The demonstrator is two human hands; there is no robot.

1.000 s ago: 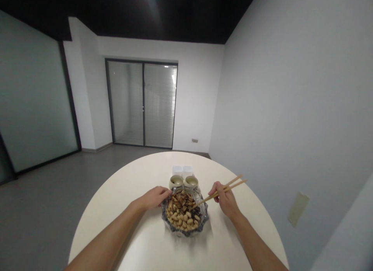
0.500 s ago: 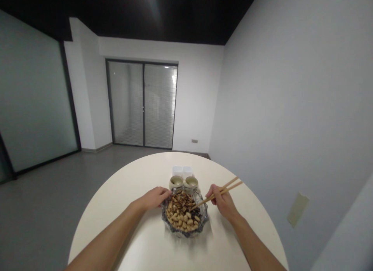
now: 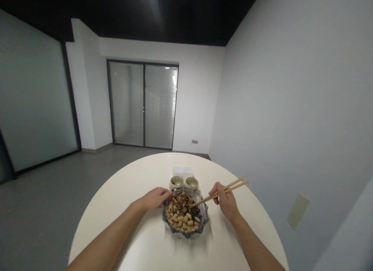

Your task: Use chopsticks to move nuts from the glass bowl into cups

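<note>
My right grip [image 3: 226, 202], right of the lower centre of the frame, is closed around a pair of chopsticks [image 3: 207, 199]. Their thick ends stick out towards the right, slightly spread, and their tips slope down leftward into the glass bowl [image 3: 186, 235], among the food there. I can't tell whether anything is pinched between the tips.

The bowl sits at the lower centre of the frame, with a scalloped, clear rim. In its front part lie pale peanuts [image 3: 184, 223]; behind them is a heap of brown, striped seeds [image 3: 180, 202], and some dark seeds [image 3: 196, 213] lie towards the right, partly covered. The chopstick tips reach the right side of the striped heap.

My left grip [image 3: 155, 198] is at the bowl's upper left edge, fingers touching the rim. Part of it is hidden, so I can't tell whether it clasps the glass or just rests against it.

Just beyond the bowl stand two small cups, a left cup [image 3: 176, 183] and a right cup [image 3: 191, 183], side by side. Behind them are two white containers [image 3: 183, 171], next to each other. All of this is on a round, cream-coloured table [image 3: 140, 249] filling the lower middle of the frame. A glass door [image 3: 143, 104] is at upper left of centre.
</note>
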